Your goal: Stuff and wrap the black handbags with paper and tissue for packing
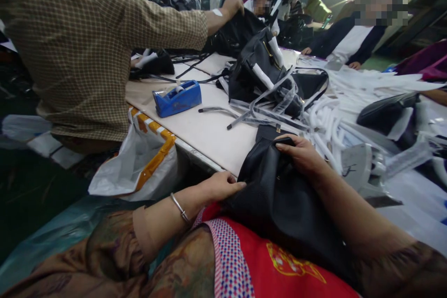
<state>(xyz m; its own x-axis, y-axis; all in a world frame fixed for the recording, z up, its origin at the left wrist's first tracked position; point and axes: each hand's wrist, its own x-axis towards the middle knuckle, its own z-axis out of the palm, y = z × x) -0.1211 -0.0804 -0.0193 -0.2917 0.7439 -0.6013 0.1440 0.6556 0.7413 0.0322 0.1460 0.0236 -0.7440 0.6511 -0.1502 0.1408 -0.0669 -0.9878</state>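
A soft black handbag (pixel 272 205) lies slantwise across my red apron (pixel 258 251), its upper part against the table edge. My right hand (pixel 300 151) pinches the bag's top edge between thumb and fingers. Lower down on the left side, my left hand (pixel 223 186) grips the bag's side, thumb on top and the other fingers partly hidden. A black flap with a small gold fitting (pixel 272 131) shows just beyond my right hand. What is inside the bag cannot be seen.
A blue tape dispenser (pixel 178 98) sits on the table. Beyond it stand black bags with wrapped handles (pixel 254 63). White tubes (pixel 328 125) pile at right, near a second tape dispenser (pixel 363 167). A white sack (pixel 139 163) hangs at the table's edge. A co-worker in a checked shirt (pixel 80 46) reaches across.
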